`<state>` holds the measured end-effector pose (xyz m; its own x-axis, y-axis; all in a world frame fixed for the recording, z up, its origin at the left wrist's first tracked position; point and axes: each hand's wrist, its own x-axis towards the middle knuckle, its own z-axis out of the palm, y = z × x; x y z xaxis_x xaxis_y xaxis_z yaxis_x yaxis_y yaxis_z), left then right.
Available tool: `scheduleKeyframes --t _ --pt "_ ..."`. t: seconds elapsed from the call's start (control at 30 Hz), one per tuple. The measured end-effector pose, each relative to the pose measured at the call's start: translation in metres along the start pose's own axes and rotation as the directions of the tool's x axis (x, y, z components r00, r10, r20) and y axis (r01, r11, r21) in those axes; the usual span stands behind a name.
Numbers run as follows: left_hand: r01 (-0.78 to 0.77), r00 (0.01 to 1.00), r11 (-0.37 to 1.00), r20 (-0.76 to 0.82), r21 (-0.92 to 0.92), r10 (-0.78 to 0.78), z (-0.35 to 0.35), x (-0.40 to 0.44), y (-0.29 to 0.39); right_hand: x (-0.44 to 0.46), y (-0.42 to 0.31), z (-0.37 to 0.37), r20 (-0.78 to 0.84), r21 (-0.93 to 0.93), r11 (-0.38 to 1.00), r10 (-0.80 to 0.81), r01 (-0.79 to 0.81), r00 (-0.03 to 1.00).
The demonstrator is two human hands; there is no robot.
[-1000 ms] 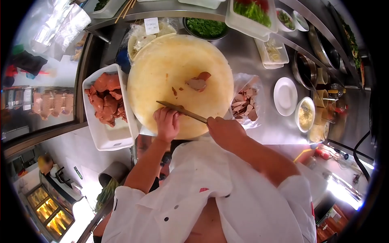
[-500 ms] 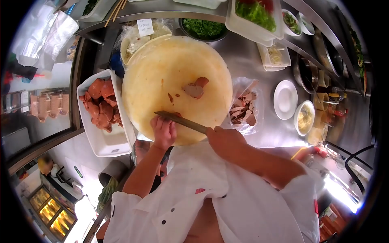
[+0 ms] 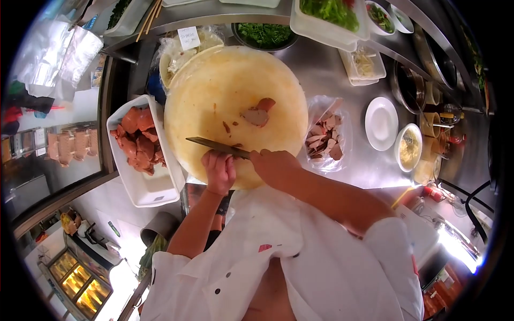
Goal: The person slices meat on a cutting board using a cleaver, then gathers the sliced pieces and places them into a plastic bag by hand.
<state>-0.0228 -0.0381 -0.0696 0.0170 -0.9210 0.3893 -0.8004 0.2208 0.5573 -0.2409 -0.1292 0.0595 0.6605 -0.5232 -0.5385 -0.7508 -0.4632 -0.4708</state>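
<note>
Right hand (image 3: 273, 166) closed firmly around the handle end of a long, flat, grey metal knife (image 3: 217, 147), the handle itself covered by the grip. And the left hand (image 3: 218, 170), just beside the blade on the body side, fingers curled and bunched together; whether they pinch anything, you cannot tell from here.

Look at that blade! Its long axis runs from the right hand out to the left, slanting a little away from the body, its tip reaching past the left hand's fingers. Just over the blade from that left hand, a small dark reddish-brown bit (image 3: 238, 145) shows on the thick, round, yellowish chopping board (image 3: 187, 101).

It looks like the slicing step; another stroke would call for the left fingertips tucked clear of the edge and the blade held steady.

Further out from both hands, a cut reddish-brown and pinkish-grey piece of meat (image 3: 256, 115) lies on the board. Left of the left hand, a white rectangular plastic tub (image 3: 158, 190) holds glossy reddish-brown chunks (image 3: 136, 139). Right of the right hand, pinkish-brown slices (image 3: 325, 136) sit in a clear plastic bag (image 3: 336, 162), and beyond that, a white oval plate (image 3: 382, 123) on the steel surface (image 3: 332, 75).
</note>
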Motion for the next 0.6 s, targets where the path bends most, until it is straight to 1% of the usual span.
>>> scheduleKeyframes --t 0.1,0.27,0.3,0.37,0.5,0.6 --pt "-0.023 1.0 1.0 -0.021 0.021 0.023 0.004 -0.006 -0.004 -0.036 -0.007 -0.025 0.049 0.024 0.999 0.045 -0.046 0.998" --pt "-0.024 0.999 0.999 0.034 0.046 0.023 0.002 -0.008 -0.007 -0.075 -0.009 -0.038 0.085 0.023 0.995 0.096 -0.099 0.992" --pt "-0.028 0.998 0.999 0.052 0.047 0.026 0.002 -0.007 -0.007 -0.074 -0.008 -0.036 0.066 0.031 0.995 0.092 -0.095 0.994" --pt "-0.029 0.999 0.999 0.036 0.042 0.027 0.002 -0.006 -0.006 -0.07 -0.007 -0.029 0.03 0.049 0.995 0.085 -0.086 0.996" --pt "-0.022 1.0 1.0 0.016 0.013 0.022 0.003 -0.006 -0.007 -0.054 -0.007 -0.023 0.007 0.063 0.996 0.068 -0.069 0.998" --pt "-0.028 0.999 1.0 -0.03 -0.002 0.028 0.001 -0.001 -0.003 -0.038 -0.005 -0.012 -0.036 0.049 0.998 0.035 -0.033 0.999"
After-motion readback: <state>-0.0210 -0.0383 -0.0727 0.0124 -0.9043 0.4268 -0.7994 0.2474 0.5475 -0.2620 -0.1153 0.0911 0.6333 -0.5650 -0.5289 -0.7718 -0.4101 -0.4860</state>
